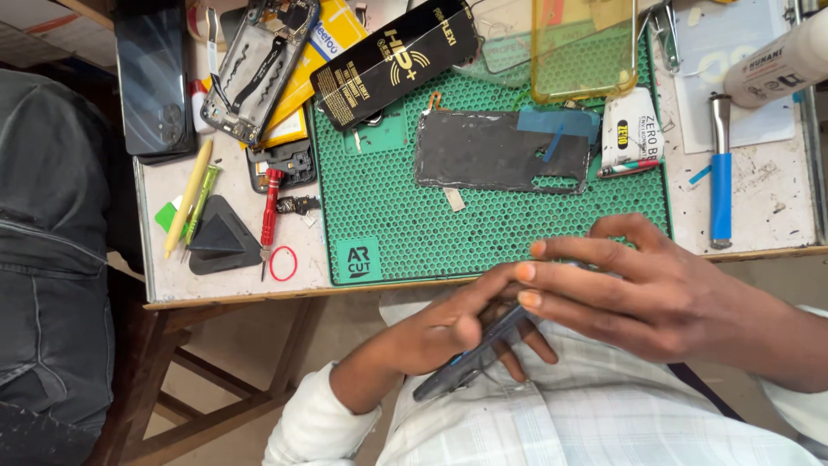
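Note:
My left hand [444,332] grips a dark phone [461,362] held edge-on just below the table's front edge, over my lap. My right hand [642,293] comes in from the right, and its fingertips rest on the upper end of the same phone. On the green honeycomb mat [405,233] in front of me lies a black phone back panel [492,151] with a strip of blue tape at its right end.
On the mat's far side are a yellow clear case [582,52] and a black box [392,60]. To the left lie a phone frame [254,69], a dark phone [155,78], a red screwdriver [270,207], a red band [283,263] and a black triangular holder [220,237]. On the right are a blue-handled tool [720,177] and a white bottle [776,65]. A person in dark clothes [52,259] stands at the left.

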Available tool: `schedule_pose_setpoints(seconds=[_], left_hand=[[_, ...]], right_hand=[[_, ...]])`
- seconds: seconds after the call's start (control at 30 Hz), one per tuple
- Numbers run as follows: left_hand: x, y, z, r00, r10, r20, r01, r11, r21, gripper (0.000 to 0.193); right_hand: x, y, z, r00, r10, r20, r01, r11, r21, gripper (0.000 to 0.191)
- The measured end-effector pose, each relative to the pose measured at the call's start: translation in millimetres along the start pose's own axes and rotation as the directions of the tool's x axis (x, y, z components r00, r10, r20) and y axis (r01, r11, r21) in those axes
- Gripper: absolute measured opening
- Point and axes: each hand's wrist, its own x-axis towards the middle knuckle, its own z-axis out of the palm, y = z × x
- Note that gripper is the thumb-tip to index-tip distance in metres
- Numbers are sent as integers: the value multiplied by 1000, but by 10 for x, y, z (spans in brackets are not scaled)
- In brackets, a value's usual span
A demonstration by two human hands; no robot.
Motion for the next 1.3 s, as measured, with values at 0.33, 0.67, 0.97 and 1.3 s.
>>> schedule_pose_setpoints(seconds=[0.33, 0.67, 0.97, 1.3], left_hand=[[124, 371, 221, 871, 378, -314, -325, 922, 208, 105], [136, 361, 148, 487, 759, -432, -432, 639, 637, 88], [235, 415, 77, 460, 763, -454, -440, 640, 630, 81], [200, 487, 85, 519, 761, -389, -613, 649, 451, 58]], right_hand=[[404, -19, -124, 867, 403, -293, -400, 914, 71, 56], [778, 397, -389, 935, 354, -22, -341, 881, -329, 36], [1506, 1371, 37, 972, 205, 118, -107, 825, -555, 73], [1545, 1441, 71, 968, 235, 85, -156, 834, -528, 18]])
